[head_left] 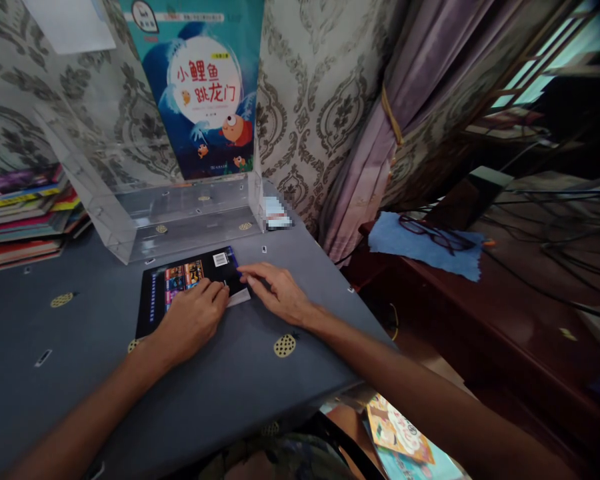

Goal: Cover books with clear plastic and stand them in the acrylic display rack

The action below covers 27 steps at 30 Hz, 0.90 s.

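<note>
A dark book [153,290] lies on the grey tablecloth, with a barcode and small coloured pictures on the side facing up. A pale strip, which looks like page edges, shows at its lower right. Over the book's lower part rests my left hand [195,313], its fingers bent and close together, holding it against the table; the thumb is hidden. My right hand [280,293] is at the book's right edge. Its index finger reaches out to touch that edge, and the thumb sits apart below.
Behind the book stands a clear plastic rack [195,227] with a blue picture book [205,147] upright in it. Stacked books [20,213] are at the left. Glasses [437,233] lie on a blue cloth [385,240] to the right. More books [405,433] are below the table edge.
</note>
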Available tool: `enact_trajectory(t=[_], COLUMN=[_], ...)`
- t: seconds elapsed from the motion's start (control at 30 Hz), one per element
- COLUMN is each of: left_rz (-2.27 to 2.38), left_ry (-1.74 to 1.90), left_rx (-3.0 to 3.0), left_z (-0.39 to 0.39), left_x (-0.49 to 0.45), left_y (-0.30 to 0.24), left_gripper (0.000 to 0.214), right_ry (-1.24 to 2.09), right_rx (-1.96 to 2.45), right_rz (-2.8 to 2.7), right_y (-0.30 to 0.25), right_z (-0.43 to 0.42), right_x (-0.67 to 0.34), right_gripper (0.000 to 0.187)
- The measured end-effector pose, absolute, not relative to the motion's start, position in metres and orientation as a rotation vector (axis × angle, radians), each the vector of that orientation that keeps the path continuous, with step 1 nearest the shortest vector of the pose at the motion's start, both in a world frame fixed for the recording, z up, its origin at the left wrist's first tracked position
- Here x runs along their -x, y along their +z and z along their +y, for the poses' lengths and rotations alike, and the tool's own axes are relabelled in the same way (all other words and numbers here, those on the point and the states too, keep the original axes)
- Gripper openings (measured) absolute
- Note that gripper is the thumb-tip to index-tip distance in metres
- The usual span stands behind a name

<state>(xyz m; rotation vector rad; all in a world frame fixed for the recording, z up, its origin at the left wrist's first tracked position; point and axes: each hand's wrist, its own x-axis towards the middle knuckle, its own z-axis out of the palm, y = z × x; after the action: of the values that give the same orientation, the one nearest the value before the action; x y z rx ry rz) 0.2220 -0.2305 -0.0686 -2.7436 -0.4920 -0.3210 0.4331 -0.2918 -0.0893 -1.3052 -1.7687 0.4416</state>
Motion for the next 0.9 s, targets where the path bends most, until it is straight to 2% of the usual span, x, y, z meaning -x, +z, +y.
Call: enact_trajectory(t=[0.2, 0.43, 0.7, 0.9], left_rz=[-0.512, -0.862, -1.294, -1.312], left_ry=[-0.377, -0.387, 0.076, -0.082], left_rx=[2.795, 2.709, 2.721, 2.876], left_z=[-0.23, -0.177, -0.173, -0.184], left_x=[-0.223, -0.188, -0.173, -0.174], left_y=[-0.069, -0.068, -0.046, -0.044], left_gripper=[0.029, 0.036, 0.041, 0.045], right_ry=[0.209, 0.171, 0.128, 0.084], right_rx=[1.221, 1.35, 1.511, 1.78], right_rz=[-1.985, -2.179, -2.215, -2.115], right_y=[-0.095, -0.097, -0.097, -0.089], right_z=[-0.289, -0.291, -0.287, -0.267], right_x=[-0.433, -0.434, -0.443, -0.455], right_gripper=[0.014, 0.011, 0.02, 0.028])
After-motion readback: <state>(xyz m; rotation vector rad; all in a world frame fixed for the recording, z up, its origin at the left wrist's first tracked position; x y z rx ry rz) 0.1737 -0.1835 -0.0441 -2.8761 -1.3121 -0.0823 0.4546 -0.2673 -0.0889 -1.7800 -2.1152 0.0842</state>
